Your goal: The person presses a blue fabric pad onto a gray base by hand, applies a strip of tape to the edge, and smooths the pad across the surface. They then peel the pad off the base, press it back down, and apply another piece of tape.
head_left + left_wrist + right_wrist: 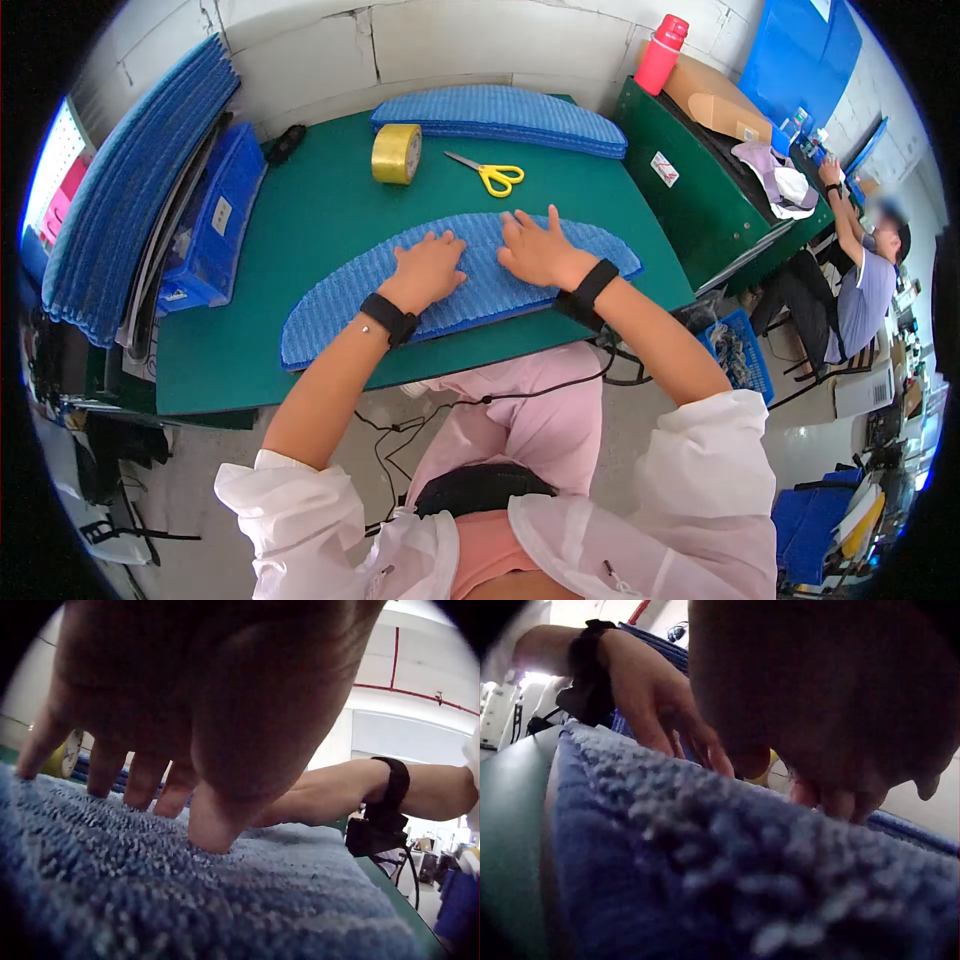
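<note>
A blue, ribbed, half-moon mop pad (pixel 340 310) lies flat along the front of the green table. My left hand (pixel 428 272) rests on its middle, fingertips and thumb touching the fluffy pile. To the right of it, my right hand (pixel 540 252) also rests on the pad, with one finger raised. Seen from the left wrist, the spread fingers (pixel 146 780) come down onto the pile. In the right wrist view the pad's near edge (pixel 592 847) fills the foreground, and the right hand's fingertips are partly hidden behind the pile.
Behind the pad are a roll of yellow tape (pixel 397 155), yellow-handled scissors (pixel 490 175) and a stack of similar pads (pixel 500 115). More pads (pixel 130 200) stand beside a blue bin (pixel 220 220) at left. A green cabinet (pixel 690 180) adjoins at right; a person (pixel 860 300) sits beyond.
</note>
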Motion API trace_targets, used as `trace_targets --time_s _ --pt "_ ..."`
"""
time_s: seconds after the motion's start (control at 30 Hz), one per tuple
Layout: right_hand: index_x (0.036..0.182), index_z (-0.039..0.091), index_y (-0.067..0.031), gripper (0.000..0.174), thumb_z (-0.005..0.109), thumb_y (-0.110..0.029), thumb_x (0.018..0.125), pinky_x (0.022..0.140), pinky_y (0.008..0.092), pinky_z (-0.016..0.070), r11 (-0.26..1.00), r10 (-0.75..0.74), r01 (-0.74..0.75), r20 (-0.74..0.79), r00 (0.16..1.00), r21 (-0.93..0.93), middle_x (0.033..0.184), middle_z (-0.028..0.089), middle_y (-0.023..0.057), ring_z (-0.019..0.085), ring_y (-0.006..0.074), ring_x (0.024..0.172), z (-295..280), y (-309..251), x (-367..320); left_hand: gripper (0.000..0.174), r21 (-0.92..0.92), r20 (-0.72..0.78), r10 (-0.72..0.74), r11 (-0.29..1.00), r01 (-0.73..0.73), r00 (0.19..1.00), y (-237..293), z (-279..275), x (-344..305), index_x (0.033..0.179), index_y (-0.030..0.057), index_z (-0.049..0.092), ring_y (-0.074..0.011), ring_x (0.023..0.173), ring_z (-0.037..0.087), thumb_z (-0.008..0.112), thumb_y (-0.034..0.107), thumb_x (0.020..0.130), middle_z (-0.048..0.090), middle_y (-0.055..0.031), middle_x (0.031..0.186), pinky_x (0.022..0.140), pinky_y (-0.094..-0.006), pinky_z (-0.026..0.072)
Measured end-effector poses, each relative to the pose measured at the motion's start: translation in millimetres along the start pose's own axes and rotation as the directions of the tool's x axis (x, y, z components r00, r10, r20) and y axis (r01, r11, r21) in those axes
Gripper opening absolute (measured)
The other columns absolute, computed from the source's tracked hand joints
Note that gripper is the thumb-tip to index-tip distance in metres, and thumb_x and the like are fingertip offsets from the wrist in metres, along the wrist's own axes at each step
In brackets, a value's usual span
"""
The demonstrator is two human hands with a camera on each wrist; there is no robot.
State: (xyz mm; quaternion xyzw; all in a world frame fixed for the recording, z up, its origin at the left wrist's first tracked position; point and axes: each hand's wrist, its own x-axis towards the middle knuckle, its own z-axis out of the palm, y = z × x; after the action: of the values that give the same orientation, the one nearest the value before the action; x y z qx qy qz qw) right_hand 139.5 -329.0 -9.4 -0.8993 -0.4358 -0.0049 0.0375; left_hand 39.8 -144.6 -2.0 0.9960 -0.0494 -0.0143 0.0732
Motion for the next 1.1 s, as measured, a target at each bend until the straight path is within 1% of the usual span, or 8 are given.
trace_targets --time_s 0.07,0.17,0.37,0.43,0.5,0.7,0.87,1.1 --pt "0.11 0.048 0.0053 0.042 0.037 -0.029 0.088 0.103 0.0557 0.022 0.995 0.061 -0.061 0.005 0.998 0.077 0.123 0.047 0.0211 0.043 0.0352 0.117 -5.6 11.5 11.1 0.052 -0.007 0.01 -0.003 1.0 0.003 1.0 1.4 -3.1 -0.2 0.125 0.0111 0.046 -0.0336 0.115 0.047 0.064 0.029 0.079 0.046 -0.0131 0.129 0.085 -0.0551 0.0434" --pt "0.097 0.046 0.0019 0.038 0.037 -0.035 0.091 0.081 0.0341 0.0372 0.605 -0.019 0.055 -0.055 0.998 0.794 0.087 0.044 0.0149 0.043 0.023 0.08 -11.6 44.3 23.2 0.051 -0.013 0.012 -0.009 1.0 0.009 1.0 0.6 -3.5 -0.5 0.123 0.0107 0.047 -0.0345 0.112 0.05 0.064 0.028 0.079 0.047 -0.0139 0.127 0.084 -0.0527 0.045" --pt "0.108 0.045 0.0002 0.038 0.036 -0.032 0.09 0.1 0.0557 0.0244 0.763 0.15 -0.114 -0.002 0.989 0.637 0.118 0.05 0.0249 0.043 0.0363 0.117 -22.8 13.3 11.9 0.04 -0.108 0.037 -0.054 0.993 0.058 0.998 -1.8 5.6 7.2 0.115 0.011 0.053 -0.0302 0.117 0.046 0.064 0.025 0.079 0.048 -0.0096 0.126 0.086 -0.0679 0.0361" --pt "0.116 0.043 -0.0001 0.042 0.035 -0.032 0.089 0.101 0.0675 0.0093 0.964 0.097 -0.134 0.167 0.981 0.229 0.135 0.037 0.0261 0.029 0.041 0.13 -14.1 0.4 7.4 0.04 -0.094 0.015 -0.045 0.995 0.046 0.999 -2.0 3.1 5.0 0.115 0.011 0.053 -0.0307 0.116 0.047 0.064 0.026 0.08 0.049 -0.0099 0.124 0.086 -0.0678 0.0362" --pt "0.116 0.042 0.0007 0.044 0.035 -0.033 0.088 0.101 0.0681 0.0089 0.979 0.068 -0.094 0.145 0.987 0.18 0.132 0.039 0.0259 0.029 0.0416 0.129 -12.9 -3.4 8.6 0.049 -0.033 -0.012 -0.004 0.999 0.003 1.0 0.1 1.5 3.2 0.12 0.009 0.049 -0.0336 0.107 0.052 0.065 0.027 0.078 0.052 -0.0126 0.12 0.083 -0.0485 0.0466" --pt "0.111 0.046 -0.0049 0.04 0.035 -0.037 0.088 0.099 0.0662 0.0096 0.721 0.153 -0.152 0.059 0.986 0.676 0.118 0.052 0.0201 0.043 0.0416 0.116 -47.5 19.2 21.6 0.049 -0.033 0.014 -0.072 0.997 0.072 0.997 7.7 -7.3 1.4 0.12 0.0083 0.049 -0.0327 0.106 0.053 0.065 0.025 0.078 0.053 -0.0134 0.117 0.085 -0.0459 0.0459" --pt "0.115 0.045 -0.0032 0.04 0.034 -0.032 0.09 0.099 0.07 0.0085 0.99 0.081 -0.1 0.178 0.981 0.103 0.124 0.048 0.0212 0.037 0.0398 0.124 -8.0 21.8 38.1 0.049 -0.056 0.004 -0.021 0.998 0.021 1.0 -0.1 0.2 9.0 0.121 0.008 0.049 -0.0337 0.107 0.052 0.065 0.025 0.078 0.053 -0.0137 0.118 0.085 -0.0452 0.0457" --pt "0.109 0.046 -0.0019 0.033 0.036 -0.026 0.089 0.101 0.063 0.0154 0.952 0.122 -0.171 0.195 0.973 0.253 0.113 0.051 0.0179 0.043 0.0329 0.118 -22.6 5.2 20.5 0.049 -0.094 0.038 -0.034 0.995 0.038 0.999 -1.8 0.8 7.1 0.123 0.0086 0.048 -0.0338 0.114 0.048 0.064 0.026 0.08 0.049 -0.0132 0.126 0.089 -0.0485 0.0435"
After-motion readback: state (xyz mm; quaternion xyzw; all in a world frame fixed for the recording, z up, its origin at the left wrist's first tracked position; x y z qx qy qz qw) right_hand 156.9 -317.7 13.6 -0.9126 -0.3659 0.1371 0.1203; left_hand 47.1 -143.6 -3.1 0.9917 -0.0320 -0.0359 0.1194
